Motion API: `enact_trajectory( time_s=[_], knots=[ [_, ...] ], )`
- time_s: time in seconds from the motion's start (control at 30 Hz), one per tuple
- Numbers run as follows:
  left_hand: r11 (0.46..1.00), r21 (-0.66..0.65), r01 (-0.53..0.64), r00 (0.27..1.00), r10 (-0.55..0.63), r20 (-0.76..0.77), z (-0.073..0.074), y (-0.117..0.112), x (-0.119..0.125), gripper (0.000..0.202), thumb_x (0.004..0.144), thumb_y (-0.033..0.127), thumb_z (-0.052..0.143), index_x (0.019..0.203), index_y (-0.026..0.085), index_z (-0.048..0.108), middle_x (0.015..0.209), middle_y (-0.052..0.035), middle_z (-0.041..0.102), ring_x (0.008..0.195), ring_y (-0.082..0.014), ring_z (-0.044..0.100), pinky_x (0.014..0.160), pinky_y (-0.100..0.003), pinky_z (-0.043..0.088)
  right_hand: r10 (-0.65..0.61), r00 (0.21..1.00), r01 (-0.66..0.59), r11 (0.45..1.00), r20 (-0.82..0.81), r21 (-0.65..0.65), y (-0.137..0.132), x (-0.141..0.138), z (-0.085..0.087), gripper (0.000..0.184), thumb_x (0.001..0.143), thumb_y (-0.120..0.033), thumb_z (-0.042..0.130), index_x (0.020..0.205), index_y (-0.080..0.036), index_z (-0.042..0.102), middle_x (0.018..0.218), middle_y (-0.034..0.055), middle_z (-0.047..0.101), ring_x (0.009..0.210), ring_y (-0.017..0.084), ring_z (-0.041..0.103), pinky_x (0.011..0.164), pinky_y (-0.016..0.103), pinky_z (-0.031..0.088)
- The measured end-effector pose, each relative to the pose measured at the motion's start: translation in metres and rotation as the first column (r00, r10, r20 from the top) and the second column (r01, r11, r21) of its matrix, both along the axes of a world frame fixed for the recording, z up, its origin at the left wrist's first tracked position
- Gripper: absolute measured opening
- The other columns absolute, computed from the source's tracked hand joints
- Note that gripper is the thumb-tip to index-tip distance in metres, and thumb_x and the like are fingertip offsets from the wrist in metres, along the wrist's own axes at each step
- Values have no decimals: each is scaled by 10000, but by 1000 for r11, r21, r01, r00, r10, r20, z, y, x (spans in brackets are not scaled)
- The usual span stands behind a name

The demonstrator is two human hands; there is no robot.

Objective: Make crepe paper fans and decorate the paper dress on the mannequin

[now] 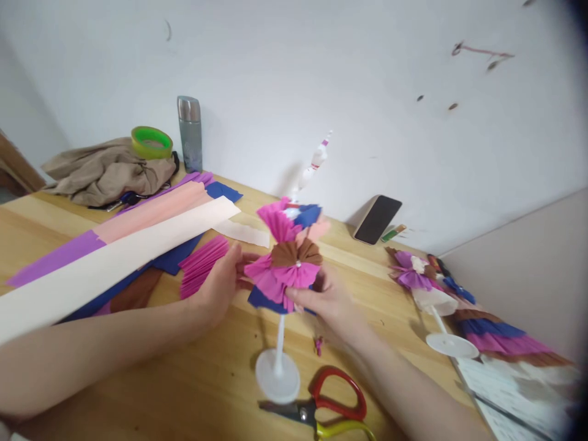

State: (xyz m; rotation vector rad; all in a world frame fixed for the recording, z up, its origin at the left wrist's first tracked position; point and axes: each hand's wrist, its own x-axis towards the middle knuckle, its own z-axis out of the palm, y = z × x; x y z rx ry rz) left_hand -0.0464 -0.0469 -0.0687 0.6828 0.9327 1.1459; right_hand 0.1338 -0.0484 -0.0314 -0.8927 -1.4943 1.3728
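A crepe paper flower (301,278) with pink and brown pleated petals and a pearl-like centre sits on a white stand (278,373) with a round base. My right hand (331,300) pinches its lower pink petal, thumb in front and the other fingers mostly hidden behind. On the left side, my left hand (223,278) has its fingers stretched towards the flower's edge, the tips partly hidden behind the petals. Blue paper (266,300) hangs below the flower, and more pink, blue and peach paper rises behind it. Pleated magenta paper (202,263) lies beside my left hand.
Scissors (316,410) lie by the stand's base. Crepe paper strips (151,245) cover the left. Behind them are green tape (151,142), brown cloth (114,171) and a flask (190,135). A phone (378,219) leans on the wall; another decorated stand (452,345) is right.
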Motion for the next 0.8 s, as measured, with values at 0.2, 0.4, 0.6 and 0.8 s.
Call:
enact_trajectory(
  time_s=[0.2, 0.4, 0.6, 0.8],
  knots=[
    [989, 142, 39, 993, -22, -118, -8, -10, 10, 451, 841, 568, 553, 839, 134, 678, 858, -112, 709, 785, -216, 636, 672, -317, 488, -195, 980, 179, 955, 47, 235, 83, -11, 28, 439, 560, -298, 843, 943, -195, 655, 935, 47, 714, 848, 241, 660, 800, 408, 520],
    [723, 689, 55, 832, 349, -432, -9, -11, -5, 344, 969, 312, 402, 1215, 163, 592, 1364, -132, 568, 1308, -235, 471, 1116, -408, 338, -191, 980, 199, 960, -60, 198, 186, -46, 16, 500, 512, -366, 841, 936, -187, 645, 841, 37, 715, 825, 238, 675, 839, 430, 529],
    [584, 780, 227, 675, 483, -558, -15, 2, -14, 419, 971, 211, 359, 1381, 182, 437, 1516, -149, 412, 1441, -221, 314, 1195, -455, 220, -142, 985, 159, 970, -103, 184, 210, -61, 1, 419, 518, -427, 820, 798, -187, 623, 769, 34, 698, 779, 224, 666, 799, 420, 536],
    [870, 490, -62, 750, 364, -552, -9, 2, -6, 395, 943, 307, 413, 1313, 183, 479, 1453, -128, 474, 1382, -225, 390, 1171, -443, 267, -113, 989, 130, 971, -94, 198, 188, -50, 1, 392, 546, -409, 815, 815, -184, 642, 772, 40, 698, 791, 236, 662, 777, 415, 532]
  ],
)
